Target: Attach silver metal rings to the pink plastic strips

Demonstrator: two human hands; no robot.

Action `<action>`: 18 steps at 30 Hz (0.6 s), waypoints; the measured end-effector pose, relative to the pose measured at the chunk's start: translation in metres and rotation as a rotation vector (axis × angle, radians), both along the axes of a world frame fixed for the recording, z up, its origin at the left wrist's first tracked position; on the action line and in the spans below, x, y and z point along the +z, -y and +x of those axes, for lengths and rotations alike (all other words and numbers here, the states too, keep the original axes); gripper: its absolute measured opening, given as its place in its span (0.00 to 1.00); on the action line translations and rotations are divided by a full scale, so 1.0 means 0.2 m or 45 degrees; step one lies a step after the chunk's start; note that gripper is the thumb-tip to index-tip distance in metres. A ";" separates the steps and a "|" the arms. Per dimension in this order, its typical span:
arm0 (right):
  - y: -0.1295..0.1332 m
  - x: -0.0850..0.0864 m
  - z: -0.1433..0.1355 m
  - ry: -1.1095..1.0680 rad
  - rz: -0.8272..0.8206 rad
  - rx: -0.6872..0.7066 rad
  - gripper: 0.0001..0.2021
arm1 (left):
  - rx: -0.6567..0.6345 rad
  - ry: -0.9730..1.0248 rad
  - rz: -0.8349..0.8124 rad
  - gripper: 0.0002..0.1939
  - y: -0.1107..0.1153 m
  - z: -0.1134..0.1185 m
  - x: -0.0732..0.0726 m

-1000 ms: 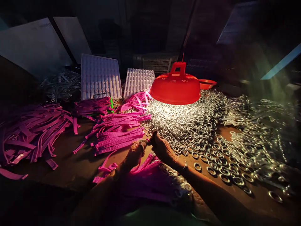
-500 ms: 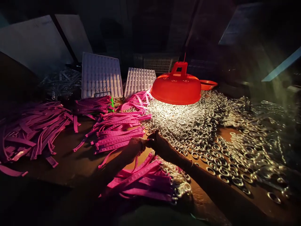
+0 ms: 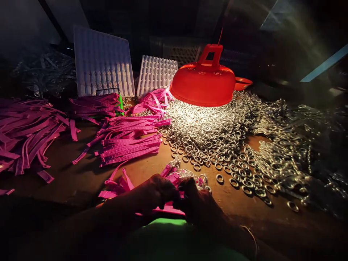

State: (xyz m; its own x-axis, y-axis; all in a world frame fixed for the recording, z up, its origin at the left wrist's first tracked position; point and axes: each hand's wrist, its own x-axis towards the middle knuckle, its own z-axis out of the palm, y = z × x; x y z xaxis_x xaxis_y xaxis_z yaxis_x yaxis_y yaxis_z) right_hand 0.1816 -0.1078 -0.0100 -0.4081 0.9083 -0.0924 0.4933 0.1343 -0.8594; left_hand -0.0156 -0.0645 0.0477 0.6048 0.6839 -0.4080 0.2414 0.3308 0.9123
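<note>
My left hand (image 3: 156, 192) and my right hand (image 3: 194, 199) meet low in the middle, fingers closed and dark in shadow. What they pinch between them is hidden. Just behind and under them lies a heap of pink straps with metal rings (image 3: 174, 174). A stack of pink straps (image 3: 130, 148) rests beyond my left hand. Past my right hand spreads a big pile of silver rings (image 3: 217, 141), lit by a red hanging lamp (image 3: 202, 85).
More pink straps (image 3: 29, 130) lie at the left. Two white moulded trays (image 3: 104, 65) (image 3: 157, 74) lean at the back. A red bowl (image 3: 242, 83) is behind the lamp. Clear plastic bags lie at the far right.
Both hands have moved down and closer to the body, from beside the ring pile to over the near strap heap. The view has shifted, and the lamp appears higher and larger.
</note>
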 end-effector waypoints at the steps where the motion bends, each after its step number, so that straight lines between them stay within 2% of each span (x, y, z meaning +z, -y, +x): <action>1: 0.02 -0.01 -0.01 -0.018 -0.048 -0.013 0.15 | 0.023 -0.004 0.029 0.16 0.03 0.01 0.00; 4: 0.04 -0.01 -0.02 -0.114 -0.157 0.015 0.18 | 0.175 0.049 -0.015 0.13 0.10 0.03 0.01; 8: 0.02 0.03 -0.03 -0.176 -0.187 0.168 0.18 | 0.255 0.252 -0.284 0.11 0.15 0.04 -0.01; 12: 0.00 0.15 -0.05 -0.101 -0.128 0.306 0.10 | 0.230 0.288 -0.274 0.14 0.16 0.04 -0.06; 15: -0.03 0.26 -0.06 -0.009 -0.089 0.362 0.04 | 0.222 0.345 -0.311 0.15 0.15 0.04 -0.05; 18: -0.07 0.34 -0.07 0.138 -0.029 0.391 0.04 | 0.276 0.331 -0.316 0.17 0.13 0.04 -0.03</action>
